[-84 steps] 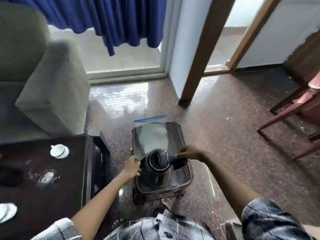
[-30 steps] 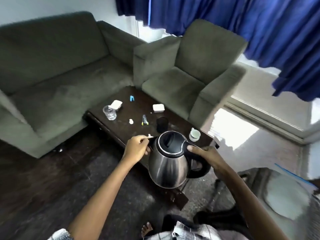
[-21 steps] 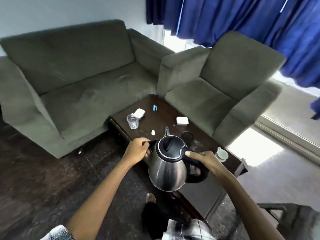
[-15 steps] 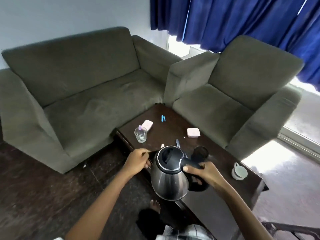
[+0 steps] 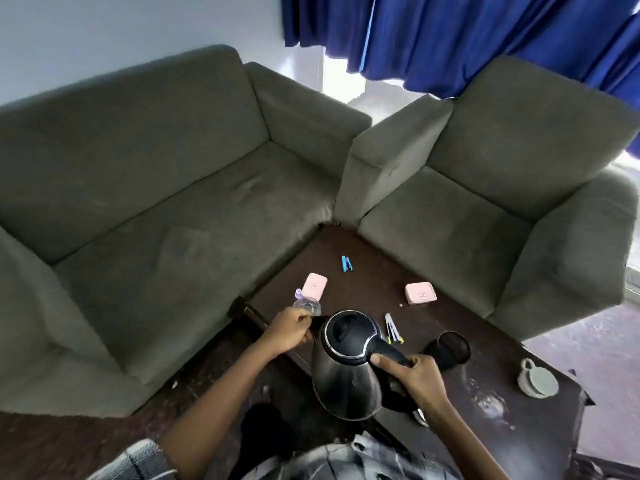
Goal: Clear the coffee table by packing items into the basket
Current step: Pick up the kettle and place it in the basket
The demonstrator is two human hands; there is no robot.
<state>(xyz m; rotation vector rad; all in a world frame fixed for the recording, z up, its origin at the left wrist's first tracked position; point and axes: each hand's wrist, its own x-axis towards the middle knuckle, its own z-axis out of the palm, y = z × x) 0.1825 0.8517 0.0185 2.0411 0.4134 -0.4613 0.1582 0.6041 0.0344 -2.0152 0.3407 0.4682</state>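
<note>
Kettle [image 5: 346, 372], lifted out of the basket 2.8 s ago, now hanging over the near edge of the coffee table [image 5: 367, 271]; right hand [image 5: 417, 377] closed round the handle, left hand [image 5: 289, 330] pinching the spout (basket out of view). Looks like unpacking, not clearing

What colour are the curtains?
The curtains are deep blue, seen best in the head view.

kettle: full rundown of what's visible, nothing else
The kettle looks like polished steel, with a black lid, spout and handle. The lid is shut and the body upright. It hangs over the coffee table's near edge. The right hand grips the handle; the left hand pinches the spout.
</note>
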